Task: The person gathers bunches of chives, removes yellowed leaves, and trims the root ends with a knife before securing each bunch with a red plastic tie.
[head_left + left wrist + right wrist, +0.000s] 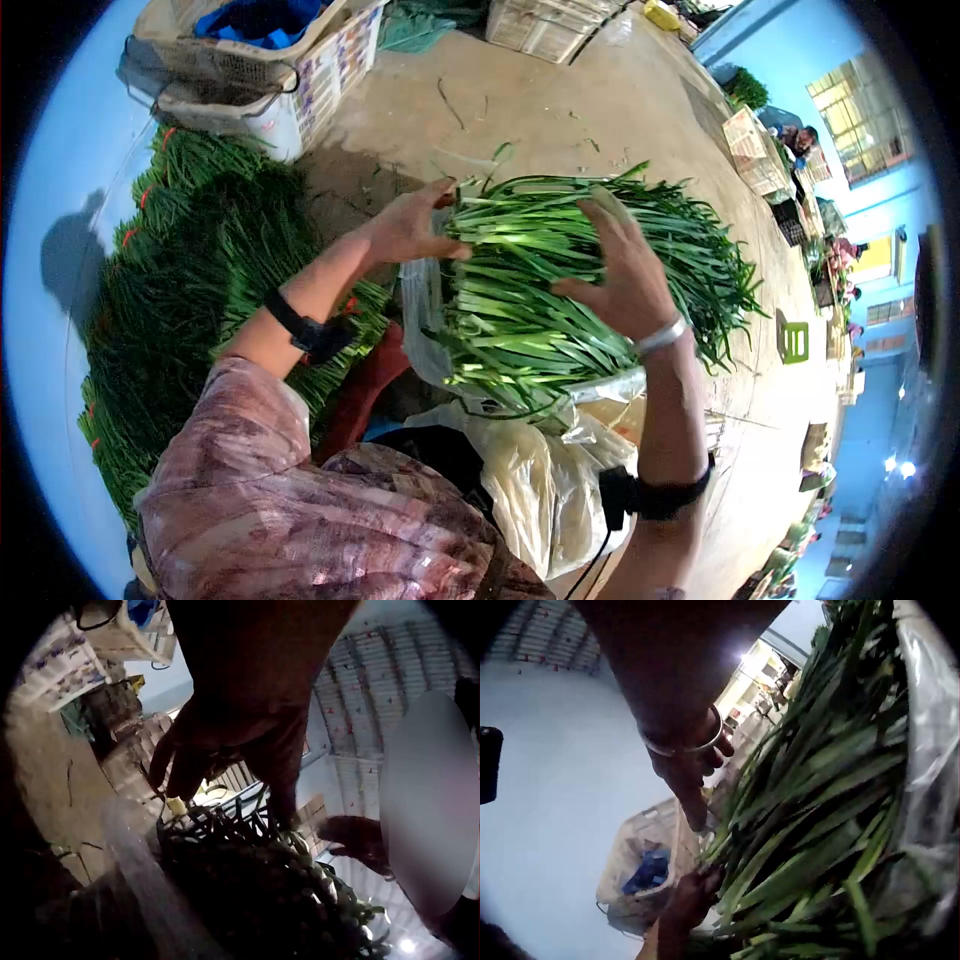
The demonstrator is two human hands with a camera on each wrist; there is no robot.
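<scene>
A thick pile of long green leafy stalks [540, 290] lies in a clear plastic bag [425, 320], pale cut ends toward the left. At those ends is my left hand [405, 225], thumb and fingers apart, touching the pile's upper left edge. Over the middle of the leaves is my right hand [635, 285], fingers extended and thumb spread; whether it touches them is unclear. The left wrist view has the left hand [240, 750] above the stalk ends. In the right wrist view the right hand [690, 772] is beside the leaves [817, 787].
Bundled greens [200, 260] with red ties are heaped along the wall at left. A crate [320, 90] holding blue material stands behind them. Crumpled plastic [530, 480] lies near my body. Another crate [545, 30] is at the top, and people and a green stool [794, 342] are farther right.
</scene>
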